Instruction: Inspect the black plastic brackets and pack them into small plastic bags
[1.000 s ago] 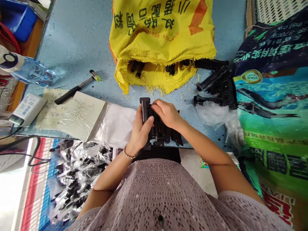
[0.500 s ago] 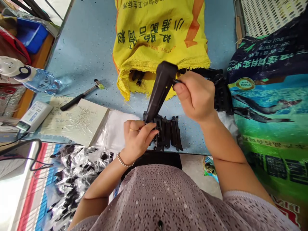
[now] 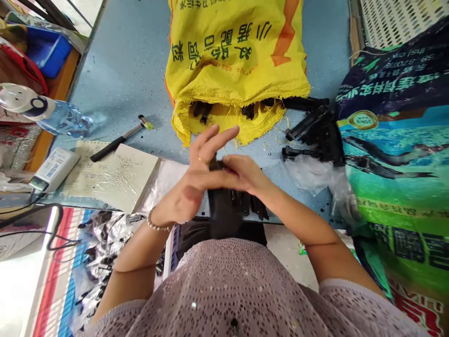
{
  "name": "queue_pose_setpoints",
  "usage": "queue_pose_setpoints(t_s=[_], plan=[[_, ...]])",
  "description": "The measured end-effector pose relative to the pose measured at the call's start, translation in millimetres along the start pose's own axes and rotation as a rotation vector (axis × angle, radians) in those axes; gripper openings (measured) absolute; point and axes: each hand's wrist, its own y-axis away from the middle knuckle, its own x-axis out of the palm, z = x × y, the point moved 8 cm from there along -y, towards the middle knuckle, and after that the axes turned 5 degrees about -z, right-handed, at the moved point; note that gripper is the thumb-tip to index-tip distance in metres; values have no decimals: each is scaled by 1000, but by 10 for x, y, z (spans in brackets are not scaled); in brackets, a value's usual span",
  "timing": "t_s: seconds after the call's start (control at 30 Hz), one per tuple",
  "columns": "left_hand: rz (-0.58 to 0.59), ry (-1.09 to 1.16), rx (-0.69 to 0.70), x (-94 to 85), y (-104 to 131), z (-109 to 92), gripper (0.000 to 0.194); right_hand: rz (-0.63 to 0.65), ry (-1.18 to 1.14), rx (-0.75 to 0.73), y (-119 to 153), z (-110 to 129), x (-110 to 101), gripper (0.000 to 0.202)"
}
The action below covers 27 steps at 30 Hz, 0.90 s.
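A long black part (image 3: 226, 210), blurred by motion, hangs below my hands near the table's front edge, its wide end toward my body. My right hand (image 3: 245, 173) is closed around its upper end; the exact grip is partly hidden. My left hand (image 3: 196, 182) is beside it, with fingers stretched apart, and overlaps the right fingers in view. A few slim black plastic pieces (image 3: 258, 207) lie side by side on the table just right of the black part, partly covered by it. Above the hands, the yellow woven sack (image 3: 238, 79) has its mouth open, with black pieces inside.
More black pieces (image 3: 315, 131) are heaped at the right, beside crumpled clear plastic (image 3: 308, 175) and a large blue-green sack (image 3: 396, 187). At left are a rubber-ended hammer (image 3: 115, 142), a notepad (image 3: 136, 175), a white box (image 3: 54, 169) and a water bottle (image 3: 61, 114).
The long black part has swung down from upright over the table to below the hands. My right hand came left and down to it; my left hand let go of the small pieces and spread its fingers.
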Motion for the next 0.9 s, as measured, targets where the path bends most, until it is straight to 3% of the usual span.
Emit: queue_pose_setpoints(t_s=[0.03, 0.1, 0.17, 0.23, 0.27, 0.33, 0.43, 0.5, 0.57, 0.63, 0.7, 0.77, 0.83, 0.9], plan=[[-25, -63, -7, 62, 86, 29, 69, -72, 3, -63, -41, 166, -150, 47], [-211, -93, -105, 112, 266, 241, 52, -231, 64, -242, -22, 528, -396, 47], [-472, -63, -261, 87, 459, 555, 65, -341, 227, -441, 114, 838, -465, 47], [-595, -29, -410, 82, 576, 823, 74, -362, 436, -638, 301, 1034, -344, 43], [-559, 5, -495, 108, 579, 933, 75, -346, 538, -748, 403, 1093, -236, 40], [-374, 162, -687, 208, 539, 1095, 77, -284, 715, -974, 604, 1137, 10, 34], [-144, 518, -968, 351, 488, 1147, 87, -185, 876, -1254, 829, 1090, 300, 30], [-130, 670, -1020, 344, 396, 1110, 92, -164, 939, -1379, 916, 1050, 403, 29], [-176, 691, -923, 248, 240, 1059, 87, -146, 999, -1438, 956, 1003, 474, 28], [-218, 600, -741, 100, 68, 967, 79, -99, 1021, -1433, 974, 932, 535, 27], [-277, 476, -526, -89, -78, 805, 79, -37, 952, -1310, 937, 822, 559, 29], [-406, 364, -314, -320, -144, 590, 81, -2, 780, -994, 759, 617, 501, 35], [-559, 279, -166, -511, -88, 381, 84, 12, 516, -561, 478, 261, 373, 41], [-607, 233, -85, -539, 36, 210, 94, 9, 249, -180, 197, -115, 231, 46]])
